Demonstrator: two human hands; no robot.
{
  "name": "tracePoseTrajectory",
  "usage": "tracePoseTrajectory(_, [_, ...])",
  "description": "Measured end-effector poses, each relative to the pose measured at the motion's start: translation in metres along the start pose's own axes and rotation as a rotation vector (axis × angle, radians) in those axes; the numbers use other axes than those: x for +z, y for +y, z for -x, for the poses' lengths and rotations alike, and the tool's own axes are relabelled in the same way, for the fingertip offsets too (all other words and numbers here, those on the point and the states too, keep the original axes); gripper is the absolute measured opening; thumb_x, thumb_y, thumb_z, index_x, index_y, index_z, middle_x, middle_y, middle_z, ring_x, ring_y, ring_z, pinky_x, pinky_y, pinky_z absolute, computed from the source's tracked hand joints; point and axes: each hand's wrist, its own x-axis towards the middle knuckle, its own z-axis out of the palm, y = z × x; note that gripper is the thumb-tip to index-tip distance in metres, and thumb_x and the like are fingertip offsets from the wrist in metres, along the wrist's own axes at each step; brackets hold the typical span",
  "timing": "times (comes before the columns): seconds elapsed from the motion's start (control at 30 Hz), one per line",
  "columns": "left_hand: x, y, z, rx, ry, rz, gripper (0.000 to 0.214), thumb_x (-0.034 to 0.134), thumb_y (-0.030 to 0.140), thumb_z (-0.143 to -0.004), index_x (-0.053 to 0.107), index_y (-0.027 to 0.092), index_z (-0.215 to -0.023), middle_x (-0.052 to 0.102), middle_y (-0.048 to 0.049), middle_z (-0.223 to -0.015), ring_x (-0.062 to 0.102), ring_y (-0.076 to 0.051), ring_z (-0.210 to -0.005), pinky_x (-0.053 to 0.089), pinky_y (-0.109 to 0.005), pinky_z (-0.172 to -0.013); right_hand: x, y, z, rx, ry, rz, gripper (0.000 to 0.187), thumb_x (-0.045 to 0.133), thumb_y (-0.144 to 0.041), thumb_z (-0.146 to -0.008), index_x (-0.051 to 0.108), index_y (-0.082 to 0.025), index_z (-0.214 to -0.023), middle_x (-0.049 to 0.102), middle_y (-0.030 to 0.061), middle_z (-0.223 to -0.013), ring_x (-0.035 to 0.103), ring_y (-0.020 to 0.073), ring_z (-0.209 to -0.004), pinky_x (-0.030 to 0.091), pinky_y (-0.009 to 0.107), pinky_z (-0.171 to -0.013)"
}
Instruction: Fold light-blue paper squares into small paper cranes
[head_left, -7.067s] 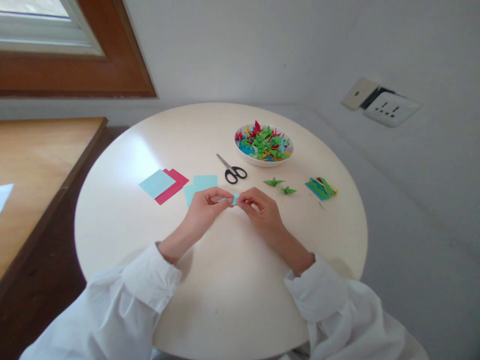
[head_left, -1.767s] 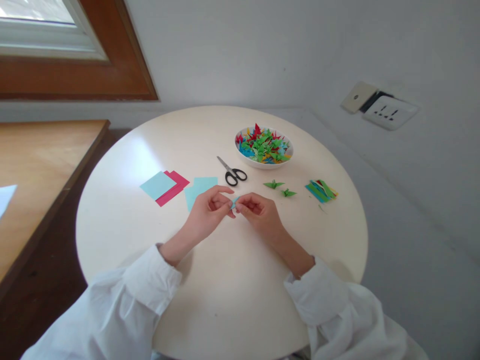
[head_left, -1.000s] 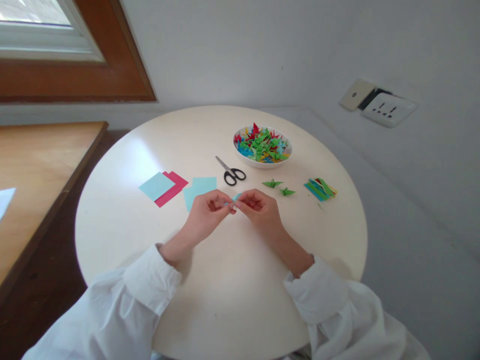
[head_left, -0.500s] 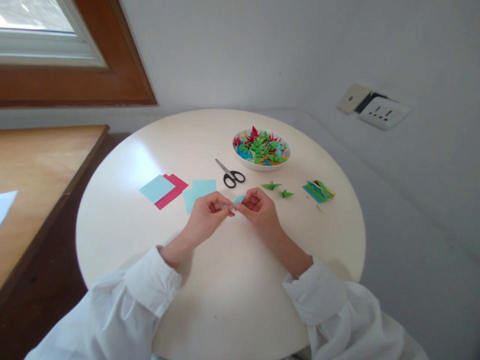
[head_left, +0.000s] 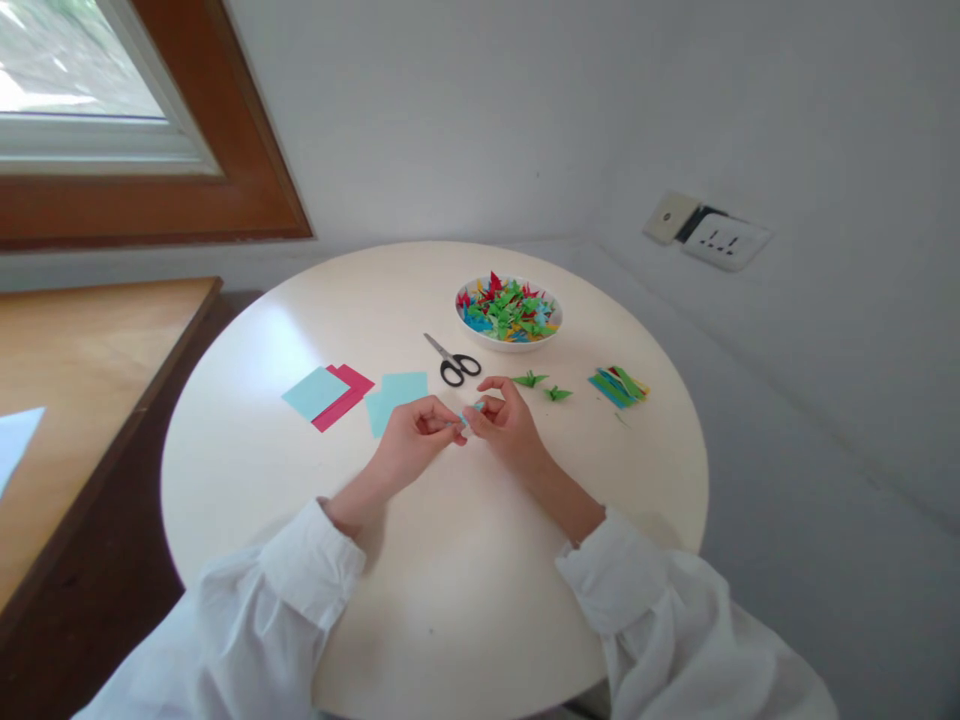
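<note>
Between my two hands is a small piece of folded light blue paper [head_left: 464, 420], mostly hidden by the fingers. My left hand [head_left: 415, 434] pinches its left side between thumb and forefinger. On its right side, my right hand [head_left: 508, 427] grips it with thumb and bent fingers, the forefinger lifted off. Just behind my left hand lie light blue paper squares [head_left: 401, 388]. Two green paper cranes, one [head_left: 530, 380] a little behind the other [head_left: 557, 394], lie to the right of my right hand. Scissors [head_left: 453, 364] with black handles rest beyond the hands.
A white bowl [head_left: 510, 346] full of colourful paper cranes stands at the back of the round white table [head_left: 450, 600]. Light blue [head_left: 315, 393] and red paper squares [head_left: 345, 400] lie at left. Several coloured paper strips [head_left: 619, 387] are piled at right.
My right forefinger has lifted and stretched away from the folded paper, and less of the paper shows. The whole view has shifted slightly; the things on the table stay put.
</note>
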Motion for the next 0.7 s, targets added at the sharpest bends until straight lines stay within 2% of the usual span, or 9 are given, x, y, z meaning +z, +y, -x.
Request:
tracePoseTrajectory(0.1, [0.0,-0.006,-0.001,-0.013,-0.061,0.049,0.015,0.069,0.023,-0.064,0.058,0.014,-0.065,0.065,-0.002,-0.061,0.063,-0.014,-0.06,0.048,-0.024,-0.058,0.002,-0.001,0.002,-0.021,-0.006,0.083,0.029,0.061,-0.032,-0.068,0.039,-0.023,-0.085,0.044,-0.0128,-0.047,0.036,0.0056,-0.038,0.027,0.019,-0.039])
tracePoseTrajectory(0.3, [0.002,-0.009,-0.004,-0.043,-0.083,0.179,0.021,0.074,0.026,-0.061,0.06,0.014,-0.073,0.064,-0.0003,-0.065,0.063,-0.013,-0.062,0.052,-0.028,-0.065,0.003,-0.005,0.005,-0.042,-0.006,0.143,0.023,0.056,-0.029,-0.069,0.039,-0.023,-0.082,0.044,-0.0118,-0.05,0.041,0.0065,-0.041,0.031,0.019,-0.041])
tracePoseTrajectory(0.53, [0.005,0.001,-0.002,-0.102,-0.069,0.23,0.021,0.073,0.029,-0.062,0.062,0.012,-0.069,0.062,-0.001,-0.068,0.061,-0.012,-0.064,0.054,-0.032,-0.069,0.001,-0.007,0.006,-0.015,0.016,0.12,0.026,0.059,-0.03,-0.067,0.039,-0.023,-0.081,0.044,-0.0124,-0.05,0.039,0.0055,-0.039,0.027,0.018,-0.04])
tracePoseTrajectory(0.7, [0.005,0.006,-0.003,-0.124,0.036,0.359,0.022,0.074,0.025,-0.059,0.059,0.013,-0.07,0.062,0.0012,-0.064,0.062,-0.012,-0.062,0.052,-0.033,-0.073,0.002,-0.002,0.003,-0.037,0.038,-0.02,0.032,0.059,-0.038,-0.069,0.039,-0.022,-0.089,0.048,-0.0112,-0.049,0.042,0.0079,-0.044,0.035,0.022,-0.047])
